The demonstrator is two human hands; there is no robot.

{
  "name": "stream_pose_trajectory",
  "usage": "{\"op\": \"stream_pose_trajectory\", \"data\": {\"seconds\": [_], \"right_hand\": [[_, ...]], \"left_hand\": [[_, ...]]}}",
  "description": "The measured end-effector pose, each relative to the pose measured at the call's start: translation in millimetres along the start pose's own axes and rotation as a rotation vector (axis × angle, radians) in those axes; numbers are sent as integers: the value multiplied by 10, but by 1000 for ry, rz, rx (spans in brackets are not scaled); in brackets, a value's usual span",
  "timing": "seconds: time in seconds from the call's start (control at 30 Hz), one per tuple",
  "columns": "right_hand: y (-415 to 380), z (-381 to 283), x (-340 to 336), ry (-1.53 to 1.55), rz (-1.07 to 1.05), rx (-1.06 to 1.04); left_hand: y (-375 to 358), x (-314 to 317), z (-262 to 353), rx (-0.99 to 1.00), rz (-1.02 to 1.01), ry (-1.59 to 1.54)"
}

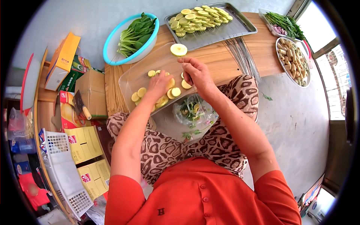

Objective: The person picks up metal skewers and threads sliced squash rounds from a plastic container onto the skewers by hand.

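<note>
A clear plastic tray [129, 80] lies tilted across the near edge of the table, with pale zucchini slices [141, 92] scattered in it. My left hand [159, 85] is down among these slices, its fingers apart and touching some of them; what is under the fingertips is hidden. My right hand [198, 77] is closed on a thin skewer [195, 92], which trails down below the fist. One round zucchini slice [179, 50] shows just beyond its fingertips, apparently on the skewer. Beyond it, a metal tray [240, 28] bears a pile of skewered zucchini slices [198, 18].
Leafy greens [137, 35] fill a blue-rimmed basin [108, 52]. Metal skewers [243, 56] and wooden sticks [114, 88] lie on the table [221, 67]. An oval platter [305, 80] of beige rolled pieces is at right. A knife [80, 105] rests by boxes at left.
</note>
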State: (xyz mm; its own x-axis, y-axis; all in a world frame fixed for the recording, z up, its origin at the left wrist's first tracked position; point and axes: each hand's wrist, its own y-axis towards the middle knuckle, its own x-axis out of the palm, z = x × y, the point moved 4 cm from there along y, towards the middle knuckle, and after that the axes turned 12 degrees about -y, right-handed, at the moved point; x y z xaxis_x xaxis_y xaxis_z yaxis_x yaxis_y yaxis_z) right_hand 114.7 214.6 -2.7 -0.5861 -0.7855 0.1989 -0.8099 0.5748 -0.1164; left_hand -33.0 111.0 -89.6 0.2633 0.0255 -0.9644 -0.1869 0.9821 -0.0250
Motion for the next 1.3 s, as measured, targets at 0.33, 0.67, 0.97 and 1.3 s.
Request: {"op": "stream_pose_trajectory", "data": {"seconds": [0.33,0.67,0.97,1.3], "right_hand": [[-112,340,-26,-95,-4,2],[-1452,174,338,-281,-135,102],[-1757,-89,649,-177,-188,169],[-1676,58,710,-254,-258,184]], "left_hand": [[-721,-593,-98,-355,419,-2236],[-1287,-783,3,-76,596,-2511],[-1444,-760,85,-90,598,-2118],[-1412,-841,261,-90,523,-1885]]}}
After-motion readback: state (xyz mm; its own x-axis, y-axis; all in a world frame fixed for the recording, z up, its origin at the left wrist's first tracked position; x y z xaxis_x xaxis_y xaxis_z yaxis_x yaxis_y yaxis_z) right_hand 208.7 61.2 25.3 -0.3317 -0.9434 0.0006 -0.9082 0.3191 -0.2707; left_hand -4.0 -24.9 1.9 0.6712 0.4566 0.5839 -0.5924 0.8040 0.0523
